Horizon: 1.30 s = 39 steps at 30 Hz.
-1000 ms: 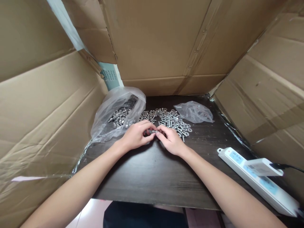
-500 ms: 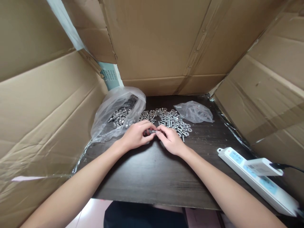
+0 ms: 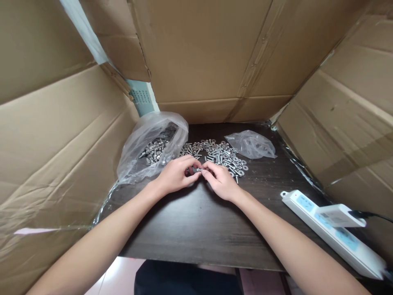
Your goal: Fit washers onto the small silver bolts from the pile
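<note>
My left hand [image 3: 177, 173] and my right hand [image 3: 220, 180] meet above the dark table, fingertips almost touching. Between them is a small metal bolt [image 3: 198, 169], pinched from both sides; its ends are mostly hidden by the fingers. My left thumb and fingers close round its left part, and my right thumb and forefinger grip the right end. Just beyond my hands lies a loose pile of bolts, nuts and washers [image 3: 221, 155]. Behind my left hand, an open clear plastic bag [image 3: 130, 157] holds many small metal fasteners [image 3: 156, 150].
A smaller clear bag [image 3: 253, 145] lies at the back right of the table [image 3: 190, 229]. Along the right edge is a white power strip [image 3: 331, 233] with a white plug adapter [image 3: 340, 216] and black cable. Cardboard walls [image 3: 208, 53] enclose the back and both sides.
</note>
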### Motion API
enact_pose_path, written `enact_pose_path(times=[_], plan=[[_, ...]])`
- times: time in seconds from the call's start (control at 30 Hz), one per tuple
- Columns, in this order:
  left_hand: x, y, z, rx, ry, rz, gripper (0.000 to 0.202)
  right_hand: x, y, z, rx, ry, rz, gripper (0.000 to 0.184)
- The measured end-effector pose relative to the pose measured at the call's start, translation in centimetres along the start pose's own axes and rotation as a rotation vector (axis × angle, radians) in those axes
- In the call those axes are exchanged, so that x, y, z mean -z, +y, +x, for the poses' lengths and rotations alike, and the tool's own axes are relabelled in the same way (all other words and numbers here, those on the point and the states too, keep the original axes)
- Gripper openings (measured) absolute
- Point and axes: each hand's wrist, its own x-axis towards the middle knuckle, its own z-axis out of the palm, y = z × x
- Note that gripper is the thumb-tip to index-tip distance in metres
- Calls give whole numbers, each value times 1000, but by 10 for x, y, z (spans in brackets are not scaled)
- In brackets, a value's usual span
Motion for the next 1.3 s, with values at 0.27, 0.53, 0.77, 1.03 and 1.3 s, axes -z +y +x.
enact_pose_path(times=[0.27, 0.53, 0.77, 1.03, 1.3], plan=[[0, -1, 0, 4, -2, 6, 13, 0, 0, 0, -2, 19, -19, 17], [0, -1, 0, 8, 0, 17, 11, -1, -1, -1, -19, 28, -28, 18], [0, -1, 0, 7, -6, 12, 12, -1, 1, 0, -21, 22, -17, 17], [-1, -1, 1, -21, 14, -1, 13, 0, 0, 0, -16, 9, -7, 22], [-2, -1, -1, -18, 11, -7, 11, 1, -1, 0, -15, 5, 12, 29]])
